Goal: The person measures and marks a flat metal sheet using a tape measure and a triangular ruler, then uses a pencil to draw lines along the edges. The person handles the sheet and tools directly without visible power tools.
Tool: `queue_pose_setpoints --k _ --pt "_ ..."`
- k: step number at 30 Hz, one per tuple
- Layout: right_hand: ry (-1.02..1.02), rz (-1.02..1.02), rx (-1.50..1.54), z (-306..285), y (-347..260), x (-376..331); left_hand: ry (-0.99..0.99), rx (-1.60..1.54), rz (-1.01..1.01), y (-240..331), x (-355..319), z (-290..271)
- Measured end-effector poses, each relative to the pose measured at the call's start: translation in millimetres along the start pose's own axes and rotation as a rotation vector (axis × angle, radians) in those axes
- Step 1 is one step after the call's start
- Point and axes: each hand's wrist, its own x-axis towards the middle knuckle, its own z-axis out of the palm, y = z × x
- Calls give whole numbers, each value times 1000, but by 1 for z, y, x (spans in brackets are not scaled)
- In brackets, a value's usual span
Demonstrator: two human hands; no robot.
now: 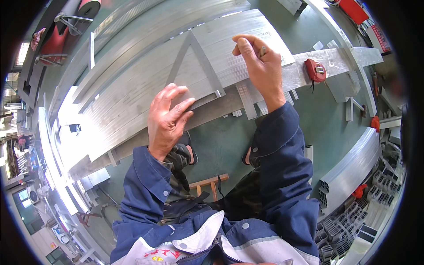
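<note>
Grey pencil-like stick [263, 51] is clasped in the bent fingers of the right hand [259, 64], apparently raised above the silver, ribbed aluminium profiles [119, 106]. The left hand [167, 119] curls its fingers at the near left corner of the flat grey metal triangular square [208, 66], which lies on those profiles; whether they press or pinch it, I cannot tell. A light hold could let the square skew on the smooth metal under a sideways push, spoiling its angle. Both wrists run back into navy-blue sleeves [282, 137], the right arm reaching farther forward. An outward sweep of that arm could knock the red tape measure [315, 70] off the silvery metal bench [336, 56], since it sits near the edge.
</note>
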Motion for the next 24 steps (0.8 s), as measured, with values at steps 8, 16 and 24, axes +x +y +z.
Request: queue_pose_setpoints --k 8,16,24 --pt "60 152 242 -4 -10 5 -2 40 -10 1 5 -5" --pt "51 157 89 -7 -2 13 -102 166 -41 1 9 -12" --pt "-30 241 118 -2 -8 24 -150 212 -41 -3 9 -12"
